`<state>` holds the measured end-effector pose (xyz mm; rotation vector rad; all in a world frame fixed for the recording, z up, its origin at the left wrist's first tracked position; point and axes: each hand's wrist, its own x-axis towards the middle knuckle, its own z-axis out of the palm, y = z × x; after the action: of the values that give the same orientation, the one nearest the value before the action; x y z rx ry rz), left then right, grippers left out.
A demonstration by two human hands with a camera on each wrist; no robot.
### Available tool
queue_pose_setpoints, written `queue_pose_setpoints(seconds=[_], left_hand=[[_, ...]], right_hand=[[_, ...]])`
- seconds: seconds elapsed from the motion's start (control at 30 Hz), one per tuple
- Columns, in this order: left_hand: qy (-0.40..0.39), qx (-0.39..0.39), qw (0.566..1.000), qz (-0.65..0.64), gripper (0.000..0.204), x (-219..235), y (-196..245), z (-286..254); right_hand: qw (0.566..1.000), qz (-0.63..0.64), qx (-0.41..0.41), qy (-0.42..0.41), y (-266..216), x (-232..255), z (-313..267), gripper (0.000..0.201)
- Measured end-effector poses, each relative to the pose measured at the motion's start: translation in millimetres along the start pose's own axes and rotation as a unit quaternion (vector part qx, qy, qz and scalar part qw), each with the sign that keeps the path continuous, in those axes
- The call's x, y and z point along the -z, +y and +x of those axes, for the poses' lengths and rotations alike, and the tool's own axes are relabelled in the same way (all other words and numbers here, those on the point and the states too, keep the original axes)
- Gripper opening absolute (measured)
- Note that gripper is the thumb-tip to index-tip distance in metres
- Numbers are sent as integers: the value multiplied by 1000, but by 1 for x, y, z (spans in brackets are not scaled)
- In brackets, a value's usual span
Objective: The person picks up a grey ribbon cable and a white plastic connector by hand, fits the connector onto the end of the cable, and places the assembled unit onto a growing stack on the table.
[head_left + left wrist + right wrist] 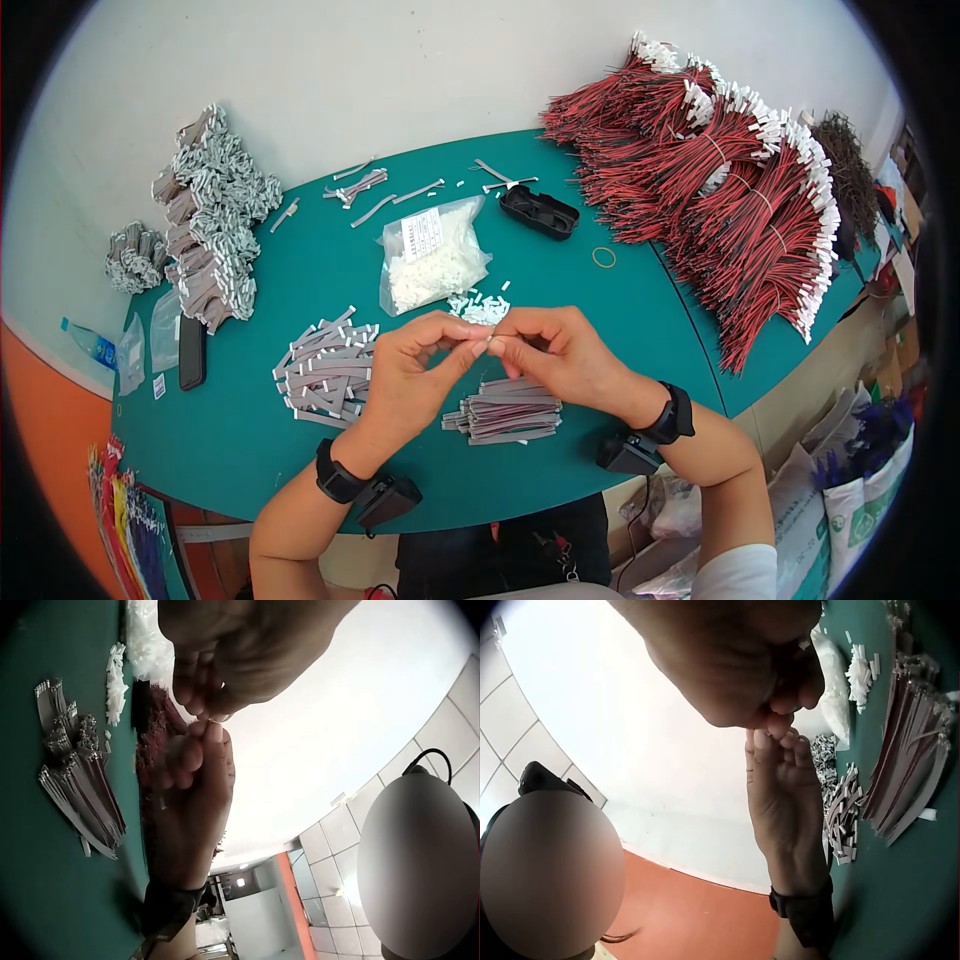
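Note:
Both hands meet fingertip to fingertip above the green table. The left hand [412, 375] and the right hand [568, 358] each pinch a small part between thumb and forefinger; the fingers cover most of it, so its shape is unclear. In the left wrist view the right hand [191, 806] touches the left at the fingertips. Below them lies a stack of grey flat cables [508, 412]. White connector housings [482, 308] are scattered just beyond the fingers. Left of the left hand is a pile of grey cables with white ends [322, 370].
A clear bag of white pieces [435, 262] stands behind the hands, with an open black case [540, 212] to its right. Red and black wire bundles [720, 190] fill the right back. Grey cable bundles [212, 215] and a black phone [192, 352] are at left.

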<state>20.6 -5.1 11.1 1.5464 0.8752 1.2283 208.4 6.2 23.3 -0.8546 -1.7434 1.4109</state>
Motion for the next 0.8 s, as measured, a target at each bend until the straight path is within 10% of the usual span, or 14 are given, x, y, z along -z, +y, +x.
queue_pose_setpoints(seconds=[0.23, 0.8], left_hand=[[-19, 67, 993, -98, 12, 2, 6, 2], [-167, 42, 970, 174, 32, 15, 12, 4]], right_hand=[[999, 18, 37, 1, 4, -1, -2, 14], [998, 19, -32, -49, -2, 0, -1, 16]])
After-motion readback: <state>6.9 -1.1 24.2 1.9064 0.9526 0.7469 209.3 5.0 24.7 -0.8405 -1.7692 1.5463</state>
